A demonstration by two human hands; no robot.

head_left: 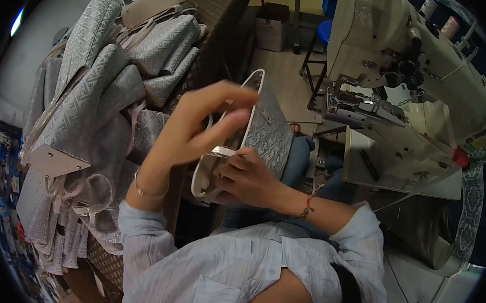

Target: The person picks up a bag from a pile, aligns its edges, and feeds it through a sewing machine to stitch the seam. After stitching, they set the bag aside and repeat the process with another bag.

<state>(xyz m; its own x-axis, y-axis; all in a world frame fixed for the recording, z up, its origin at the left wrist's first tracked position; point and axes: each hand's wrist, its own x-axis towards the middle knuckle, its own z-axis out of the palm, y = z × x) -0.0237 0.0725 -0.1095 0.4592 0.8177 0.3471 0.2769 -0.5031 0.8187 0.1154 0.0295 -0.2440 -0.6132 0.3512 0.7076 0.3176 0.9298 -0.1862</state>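
A grey-and-white patterned bag [272,134] with white edging rests across my lap, its opening toward me. My left hand [202,123] is raised over the bag's opening, thumb and fingers apart and slightly blurred, with nothing visible between them. At the near end of the opening, my right hand [246,180] has its fingers curled over the bag's rim, beside a shiny light strip [223,150]. The inside of the bag is mostly hidden behind my hands.
A heap of similar patterned bags [77,106] lies at the left on a brown woven-patterned surface [221,20]. An industrial sewing machine [424,136] stands at the right on a light board [440,185]. Behind are a carton [271,32] and a blue stool [324,31].
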